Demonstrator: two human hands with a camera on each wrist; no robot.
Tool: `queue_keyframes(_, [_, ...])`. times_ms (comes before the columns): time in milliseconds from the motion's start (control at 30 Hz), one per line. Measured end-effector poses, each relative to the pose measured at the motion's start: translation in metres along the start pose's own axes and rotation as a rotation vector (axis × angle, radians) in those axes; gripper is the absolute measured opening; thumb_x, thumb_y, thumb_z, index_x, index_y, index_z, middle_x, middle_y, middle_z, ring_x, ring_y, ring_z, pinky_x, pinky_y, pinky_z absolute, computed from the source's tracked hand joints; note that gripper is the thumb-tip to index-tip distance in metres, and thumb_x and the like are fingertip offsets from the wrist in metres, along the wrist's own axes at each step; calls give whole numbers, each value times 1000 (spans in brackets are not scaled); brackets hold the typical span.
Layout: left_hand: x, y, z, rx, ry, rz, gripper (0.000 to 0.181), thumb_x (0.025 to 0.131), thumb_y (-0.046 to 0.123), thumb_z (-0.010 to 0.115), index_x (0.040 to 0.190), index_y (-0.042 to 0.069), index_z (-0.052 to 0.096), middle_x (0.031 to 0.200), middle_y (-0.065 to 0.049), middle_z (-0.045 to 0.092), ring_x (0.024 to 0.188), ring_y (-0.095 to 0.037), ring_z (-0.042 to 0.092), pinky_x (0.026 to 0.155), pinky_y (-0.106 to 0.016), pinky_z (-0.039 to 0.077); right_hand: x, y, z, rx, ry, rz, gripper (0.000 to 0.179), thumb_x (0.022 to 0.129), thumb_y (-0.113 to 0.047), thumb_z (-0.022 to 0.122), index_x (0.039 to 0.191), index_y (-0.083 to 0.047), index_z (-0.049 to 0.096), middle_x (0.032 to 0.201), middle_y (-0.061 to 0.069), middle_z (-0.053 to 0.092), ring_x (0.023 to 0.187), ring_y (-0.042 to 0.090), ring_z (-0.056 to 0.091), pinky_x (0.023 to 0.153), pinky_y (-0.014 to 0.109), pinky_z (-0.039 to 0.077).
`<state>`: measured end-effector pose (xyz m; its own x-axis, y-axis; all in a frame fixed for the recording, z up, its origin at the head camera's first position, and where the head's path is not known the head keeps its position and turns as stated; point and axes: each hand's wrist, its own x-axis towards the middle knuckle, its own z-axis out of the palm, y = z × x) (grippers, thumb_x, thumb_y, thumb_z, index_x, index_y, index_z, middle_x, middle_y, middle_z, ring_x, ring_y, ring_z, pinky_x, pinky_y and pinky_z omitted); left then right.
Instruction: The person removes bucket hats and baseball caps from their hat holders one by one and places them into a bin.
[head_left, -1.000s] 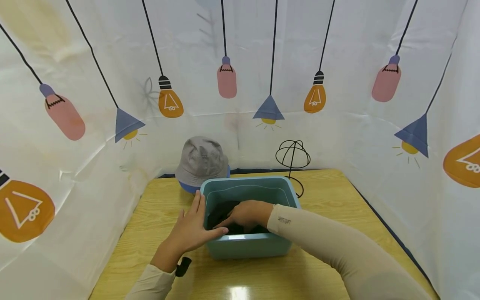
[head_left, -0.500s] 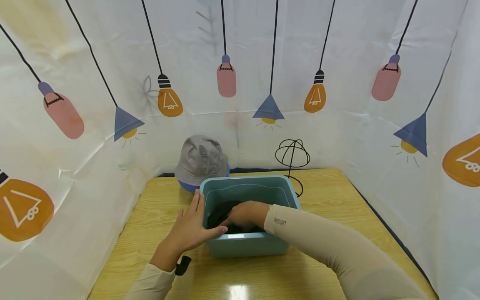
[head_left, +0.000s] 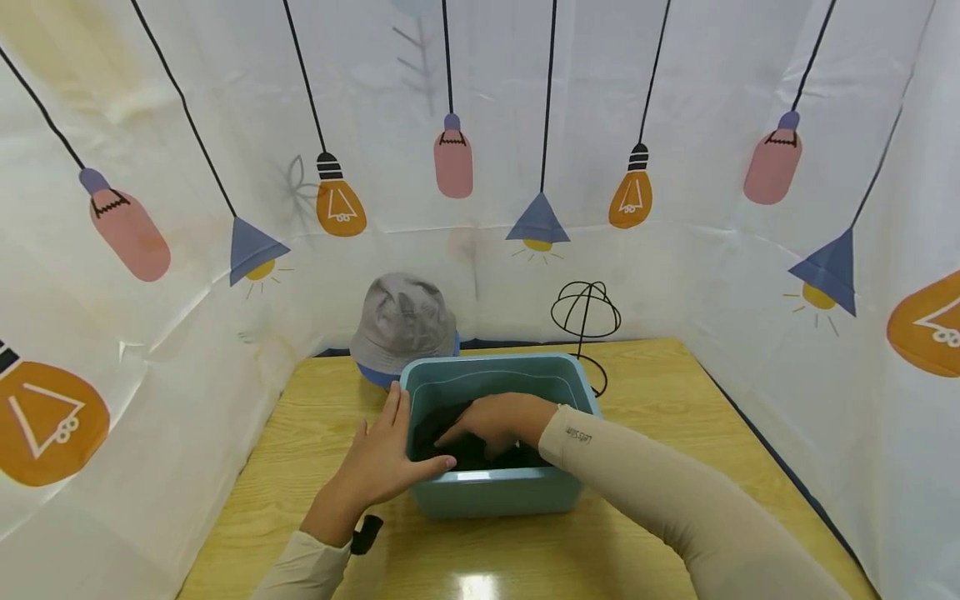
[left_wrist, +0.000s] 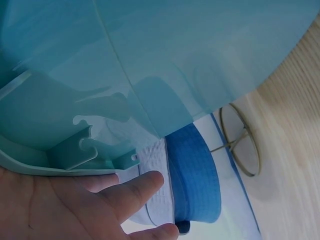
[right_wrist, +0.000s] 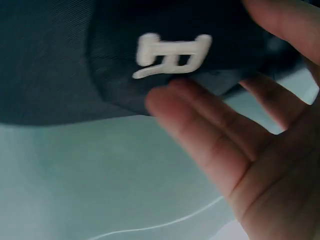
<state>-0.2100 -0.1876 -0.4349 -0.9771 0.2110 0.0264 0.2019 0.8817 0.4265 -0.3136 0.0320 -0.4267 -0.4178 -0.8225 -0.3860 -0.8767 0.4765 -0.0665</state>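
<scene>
A blue-green plastic bin (head_left: 498,497) stands on the wooden table. Inside lies a dark cap (right_wrist: 50,85) with a raised white letter (right_wrist: 172,54) on its front. My right hand (head_left: 506,421) reaches down into the bin. In the right wrist view its fingers (right_wrist: 205,135) are extended and spread, fingertips right at the cap beside the letter. My left hand (head_left: 375,467) rests on the bin's left front corner, fingers straight along the left rim and thumb over the front rim. The left wrist view shows these fingers (left_wrist: 132,197) outside the bin wall.
Behind the bin's left corner sits a grey bucket hat (head_left: 405,325) with a blue underside. A black wire stand (head_left: 585,310) with a domed top is at the back right. White sheets printed with lamps (head_left: 538,218) surround the wooden table (head_left: 645,508).
My right hand has risen slightly and shifted a little to the right inside the bin, its fingers more visible. My left hand stays on the rim.
</scene>
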Motion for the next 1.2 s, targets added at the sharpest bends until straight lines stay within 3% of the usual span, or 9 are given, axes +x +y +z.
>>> queue_keyframes(200, [0, 1, 1, 9, -1, -9, 131, 81, 88, 58, 166, 4, 6, 174, -14, -7, 149, -48, 37, 115, -81, 12, -10, 12, -10, 35, 45, -8, 80, 90, -22, 82, 155, -47, 43, 157, -11, 50, 140, 17, 53, 114, 41, 47])
queue_keyframes(333, [0, 0, 2, 7, -6, -15, 131, 80, 89, 56, 167, 5, 5, 174, -14, -8, 150, -47, 36, 116, -80, 11, -10, 11, -18, 73, 54, 20, 78, 92, -39, 79, 157, -48, 38, 162, -5, 44, 147, 22, 45, 119, 47, 41])
queue_keyframes(567, [-1, 0, 2, 4, -5, -4, 133, 79, 93, 53, 166, 4, 5, 174, -14, -8, 150, -48, 35, 116, -80, 13, 4, 1, -13, 122, -83, 88, 76, 91, -63, 70, 157, -54, 33, 168, -1, 34, 153, 25, 37, 121, 52, 36])
queue_keyframes(833, [-1, -1, 2, 8, 8, 5, 129, 82, 87, 57, 166, 4, 6, 174, -11, -11, 147, -50, 38, 116, -80, 13, 17, -3, -6, 91, -94, 141, 80, 86, -61, 77, 154, -58, 35, 161, -7, 45, 142, 21, 51, 113, 49, 47])
queue_keyframes(1033, [-1, -1, 0, 10, 22, 8, 130, 81, 90, 55, 167, 4, 6, 174, -13, -9, 147, -49, 39, 116, -80, 14, 22, -1, -3, 79, -93, 144, 82, 85, -56, 81, 153, -60, 36, 162, -8, 44, 142, 21, 51, 112, 49, 47])
queue_keyframes(1200, [-1, 0, 1, -2, 9, -2, 130, 81, 88, 57, 167, 4, 6, 174, -13, -9, 148, -48, 38, 116, -80, 12, 14, 4, -2, 113, -63, 114, 89, 84, -45, 86, 155, -58, 34, 162, -13, 42, 144, 18, 49, 114, 48, 45])
